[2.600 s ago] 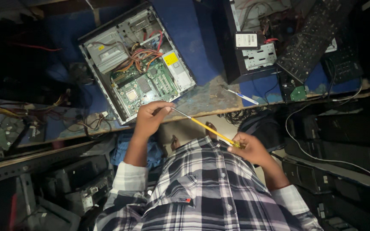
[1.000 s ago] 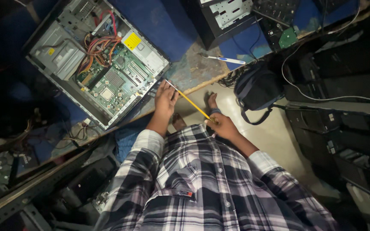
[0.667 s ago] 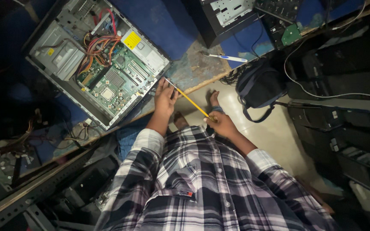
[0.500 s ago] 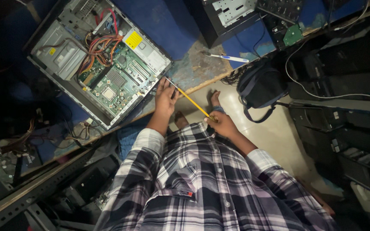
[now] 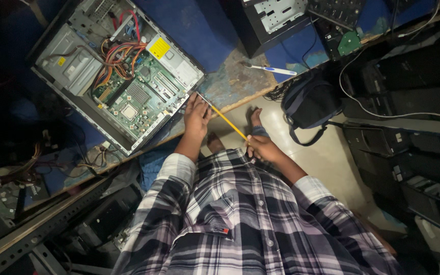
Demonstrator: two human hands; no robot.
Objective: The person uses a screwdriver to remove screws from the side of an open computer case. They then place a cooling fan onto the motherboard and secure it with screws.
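An open desktop computer case [image 5: 82, 76] lies on its side on a blue worktable [image 5: 240, 84], showing a green motherboard [image 5: 138, 97] and bundled orange and red cables [image 5: 118, 51]. My left hand [image 5: 197, 116] rests at the case's near corner and pinches the metal tip of a long screwdriver [image 5: 225, 118] with a yellow shaft. My right hand [image 5: 262, 147] grips the screwdriver's handle end close to my plaid shirt. My bare feet [image 5: 254, 118] stand on the tiled floor below.
A second black computer case [image 5: 276, 18] stands at the table's far side. A white and blue pen-like tool [image 5: 273, 70] lies on the table edge. A dark backpack [image 5: 309, 104] sits on the floor to the right. Black cases [image 5: 413, 142] stack at right, metal racks [image 5: 42, 229] at left.
The view has shifted slightly. Both hands keep hold of the screwdriver at the case's corner, with hardly any movement over the last second.
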